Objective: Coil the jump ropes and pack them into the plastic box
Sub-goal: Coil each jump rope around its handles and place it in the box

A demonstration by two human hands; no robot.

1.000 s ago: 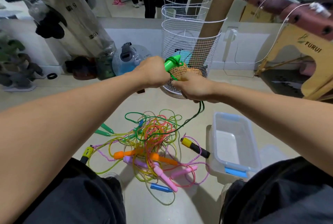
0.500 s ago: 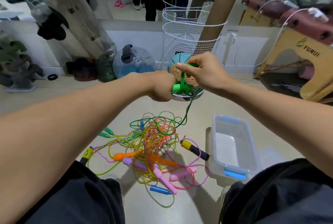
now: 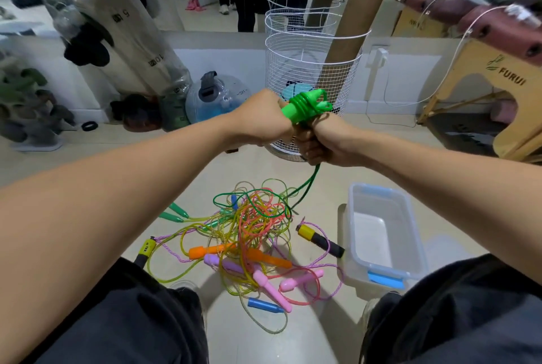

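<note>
Hands meet in front of the person, above the floor (image 3: 252, 167). The left hand (image 3: 261, 120) has its grip curled round the green handles (image 3: 305, 104), which stick out to its right with green cord wound round them in several turns. The right hand (image 3: 325, 143), touching the left and just below the handles, has its grip closed on the green cord (image 3: 308, 184), which drops from under it to the floor. Below both grips lies the tangle of jump ropes (image 3: 249, 234), with orange, pink, purple, blue and yellow-black handles among the loops. The plastic box (image 3: 410, 231), clear with blue clips, stands below the right grip, just right of the tangle. Behind the hands stands a white wire basket (image 3: 293, 50).
</note>
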